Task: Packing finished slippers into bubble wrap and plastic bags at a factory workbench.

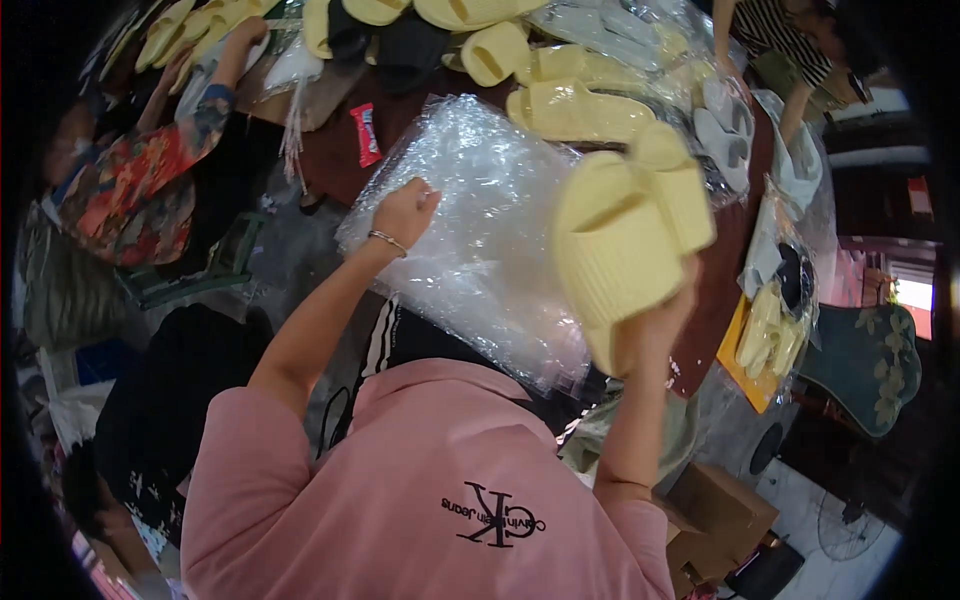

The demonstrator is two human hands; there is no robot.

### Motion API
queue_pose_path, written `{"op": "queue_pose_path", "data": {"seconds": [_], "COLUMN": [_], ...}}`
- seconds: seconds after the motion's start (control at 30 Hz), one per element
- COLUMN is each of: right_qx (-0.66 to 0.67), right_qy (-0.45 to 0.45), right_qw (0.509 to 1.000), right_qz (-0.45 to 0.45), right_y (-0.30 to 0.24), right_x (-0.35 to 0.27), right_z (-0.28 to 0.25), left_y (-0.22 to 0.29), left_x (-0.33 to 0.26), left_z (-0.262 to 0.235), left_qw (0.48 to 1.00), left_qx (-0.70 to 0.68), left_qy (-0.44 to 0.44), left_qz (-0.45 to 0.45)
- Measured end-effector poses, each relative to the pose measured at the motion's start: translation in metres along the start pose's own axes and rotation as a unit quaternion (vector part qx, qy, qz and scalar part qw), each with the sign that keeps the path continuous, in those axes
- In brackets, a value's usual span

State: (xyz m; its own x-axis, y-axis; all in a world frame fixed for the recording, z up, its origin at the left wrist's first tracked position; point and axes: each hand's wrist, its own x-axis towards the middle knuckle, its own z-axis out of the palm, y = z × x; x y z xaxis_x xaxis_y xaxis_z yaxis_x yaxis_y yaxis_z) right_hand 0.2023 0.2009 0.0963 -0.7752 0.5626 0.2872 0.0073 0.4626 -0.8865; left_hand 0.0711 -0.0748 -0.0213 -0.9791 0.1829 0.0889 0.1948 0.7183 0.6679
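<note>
My right hand (pixel 662 318) grips a pair of pale yellow slippers (pixel 620 255) by one end, raised over the right side of a stack of clear plastic bags (pixel 480 190). The slippers are slightly blurred. My left hand (pixel 408 212), with a bracelet at its wrist, is closed at the left part of the stack, its fingers pinching the clear plastic. The stack lies flat at the table's near edge, close to my body. How many bags it holds cannot be made out.
More yellow slippers (pixel 580 110), some bagged, lie along the far side with black slippers (pixel 410 50). A red packet (pixel 365 135) lies on the dark red table (pixel 330 150). Other people work at far left and far right. A cardboard box (pixel 722 515) stands at lower right.
</note>
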Motion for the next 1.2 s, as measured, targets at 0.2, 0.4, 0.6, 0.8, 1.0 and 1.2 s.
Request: {"op": "queue_pose_path", "data": {"seconds": [0.2, 0.4, 0.6, 0.8, 1.0, 1.2], "right_qx": [-0.126, -0.194, -0.308, -0.313, -0.309, -0.322], "right_qy": [-0.144, -0.12, -0.072, -0.285, -0.244, -0.222], "right_qw": [0.978, 0.973, 0.931, 0.875, 0.884, 0.884], "right_qz": [-0.079, -0.044, -0.183, -0.233, -0.254, -0.254], "right_y": [0.055, 0.085, 0.045, 0.043, 0.055, 0.051], "right_x": [-0.04, -0.02, -0.039, -0.094, -0.098, -0.091], "right_z": [0.074, 0.06, 0.037, 0.023, 0.024, 0.015], "left_y": [-0.007, -0.003, -0.005, -0.01, -0.014, -0.014], "left_x": [-0.003, -0.009, -0.007, -0.001, -0.001, 0.006], "left_z": [-0.009, -0.024, -0.018, -0.014, -0.018, -0.021], "left_qw": [0.985, 0.979, 0.963, 0.995, 0.993, 0.971], "left_qx": [-0.082, -0.121, -0.199, -0.046, -0.068, -0.173], "left_qy": [-0.056, -0.111, -0.099, -0.04, -0.06, -0.059], "left_qz": [-0.142, -0.117, -0.15, -0.081, -0.075, -0.157]}}
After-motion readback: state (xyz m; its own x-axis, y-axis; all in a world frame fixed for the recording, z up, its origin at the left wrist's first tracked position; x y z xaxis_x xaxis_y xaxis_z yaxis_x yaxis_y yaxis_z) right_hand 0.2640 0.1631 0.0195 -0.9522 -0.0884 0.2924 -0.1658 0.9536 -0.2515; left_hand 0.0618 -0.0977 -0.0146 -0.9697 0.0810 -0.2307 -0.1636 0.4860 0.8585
